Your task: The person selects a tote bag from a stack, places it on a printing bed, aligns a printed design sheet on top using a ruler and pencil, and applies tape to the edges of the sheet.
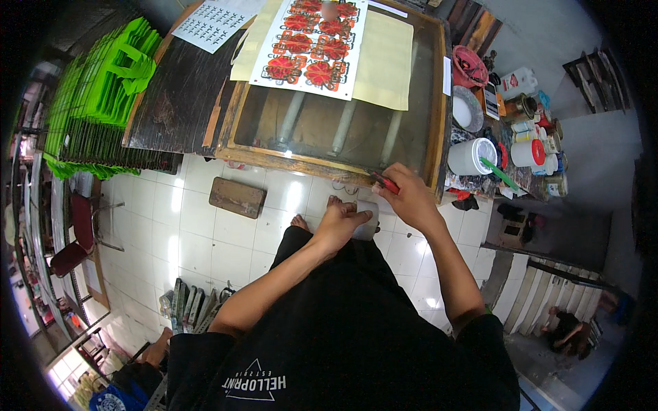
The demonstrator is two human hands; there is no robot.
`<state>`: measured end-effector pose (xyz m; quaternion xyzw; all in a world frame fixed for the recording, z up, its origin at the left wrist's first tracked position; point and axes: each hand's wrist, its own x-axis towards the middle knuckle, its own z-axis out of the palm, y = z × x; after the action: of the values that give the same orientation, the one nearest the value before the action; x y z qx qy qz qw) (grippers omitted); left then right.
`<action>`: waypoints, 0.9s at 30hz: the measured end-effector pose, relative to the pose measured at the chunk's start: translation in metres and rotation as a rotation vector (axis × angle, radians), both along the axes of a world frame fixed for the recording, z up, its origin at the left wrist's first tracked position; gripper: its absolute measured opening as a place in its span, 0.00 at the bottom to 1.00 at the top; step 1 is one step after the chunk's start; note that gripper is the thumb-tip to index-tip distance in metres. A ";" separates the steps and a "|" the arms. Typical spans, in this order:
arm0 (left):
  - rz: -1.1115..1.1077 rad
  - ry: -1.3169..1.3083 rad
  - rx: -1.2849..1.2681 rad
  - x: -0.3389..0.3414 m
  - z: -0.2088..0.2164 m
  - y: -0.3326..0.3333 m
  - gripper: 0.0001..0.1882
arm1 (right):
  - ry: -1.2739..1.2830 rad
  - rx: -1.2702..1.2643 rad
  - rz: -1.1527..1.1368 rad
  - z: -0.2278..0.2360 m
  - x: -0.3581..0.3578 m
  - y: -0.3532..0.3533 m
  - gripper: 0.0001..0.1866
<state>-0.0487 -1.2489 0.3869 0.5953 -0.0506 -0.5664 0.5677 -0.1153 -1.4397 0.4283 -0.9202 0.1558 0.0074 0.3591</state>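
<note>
The glass-topped, wood-framed surface (264,127) is the largest thing near the hands, its near edge just beyond them. To its left hangs a big stack of bright green bags (113,79). A pale yellow sheet (387,61) lies across the far part of the glass, and on top of it a white sheet (312,48) with 2 columns of red-and-black prints. At the right stands a white tub (473,157) with a green stick (499,174) lying across its front. Below the near edge, the left hand (340,225) has its fingers bent and its thumb laid over a pale grey, roll-like piece (365,220), gripping its left side; how far the hidden fingers wrap, I cannot tell. The right hand (409,195), at the frame's near edge, has its fingers curled together, pinching the smallest piece, a red-and-black tool (388,183); whether it touches the wood, I cannot tell.
</note>
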 end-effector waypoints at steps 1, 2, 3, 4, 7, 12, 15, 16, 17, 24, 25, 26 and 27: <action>0.022 0.011 0.009 -0.001 -0.004 -0.002 0.28 | -0.025 0.013 -0.006 -0.006 0.002 -0.004 0.15; 0.051 0.021 0.024 0.000 0.003 -0.005 0.27 | -0.051 0.031 -0.006 -0.008 0.005 -0.004 0.16; 0.078 0.031 0.039 0.001 0.006 -0.007 0.26 | -0.016 0.043 -0.024 -0.008 0.007 -0.003 0.16; 0.104 0.031 0.018 -0.001 0.003 -0.008 0.22 | 0.019 0.055 -0.042 -0.006 0.009 -0.003 0.16; 0.145 -0.014 -0.029 -0.006 -0.018 -0.009 0.18 | 0.037 0.036 -0.065 -0.006 0.011 -0.001 0.17; 0.090 -0.003 -0.047 -0.004 -0.031 -0.008 0.21 | -0.075 -0.026 -0.146 -0.017 0.007 0.003 0.21; 0.046 -0.051 0.077 -0.004 -0.029 -0.010 0.29 | -0.098 -0.038 -0.216 -0.010 0.011 0.000 0.22; 0.038 -0.082 0.084 -0.005 -0.032 -0.011 0.30 | -0.006 -0.041 -0.198 -0.004 0.012 -0.004 0.22; 0.034 -0.114 0.089 -0.006 -0.034 -0.012 0.30 | 0.085 -0.044 -0.176 0.000 0.011 -0.008 0.23; -0.017 -0.164 0.136 -0.003 -0.035 -0.014 0.24 | 0.184 -0.199 0.094 0.054 -0.043 -0.003 0.18; -0.014 -0.171 0.134 -0.004 -0.039 -0.014 0.24 | 0.206 -0.242 0.092 0.056 -0.049 -0.002 0.18; -0.014 -0.167 0.136 -0.003 -0.038 -0.014 0.26 | 0.227 -0.282 0.086 0.056 -0.053 -0.001 0.19; -0.010 -0.152 0.134 -0.003 -0.037 -0.014 0.26 | 0.245 -0.288 0.086 0.057 -0.054 -0.001 0.18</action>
<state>-0.0521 -1.2634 0.3500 0.6729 -0.0583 -0.5245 0.5184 -0.1693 -1.4410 0.4850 -0.9601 0.1583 0.1125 0.2014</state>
